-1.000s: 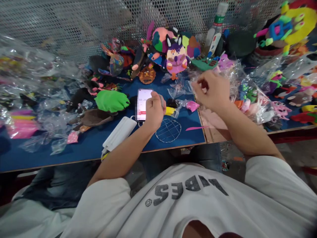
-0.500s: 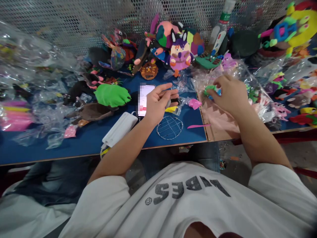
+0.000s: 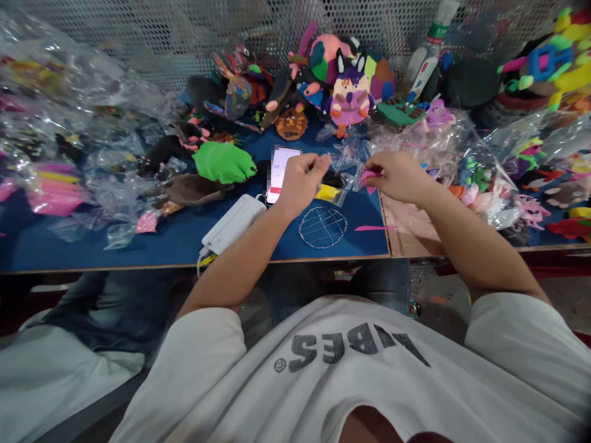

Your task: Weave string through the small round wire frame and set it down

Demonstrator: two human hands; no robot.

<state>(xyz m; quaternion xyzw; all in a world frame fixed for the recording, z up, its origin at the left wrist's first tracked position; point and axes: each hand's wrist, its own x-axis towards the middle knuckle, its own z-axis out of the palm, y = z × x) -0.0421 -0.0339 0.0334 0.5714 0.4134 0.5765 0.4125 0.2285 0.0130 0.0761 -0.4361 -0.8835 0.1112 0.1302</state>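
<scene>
Between phone (image 3: 281, 173) and bags, right hand (image 3: 396, 177) pinching pink clay (image 3: 369, 176), left hand (image 3: 301, 179) loosely curled

- Head-worn view, looked forward and steeply down over own chest onto blue table (image 3: 138, 249).
- Close range; mesh wall (image 3: 161, 37) behind.

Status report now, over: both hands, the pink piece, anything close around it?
Left hand curled above phone. Right hand pinching pink piece in clear bag. Yellow piece and wire grid lie close by.
</scene>
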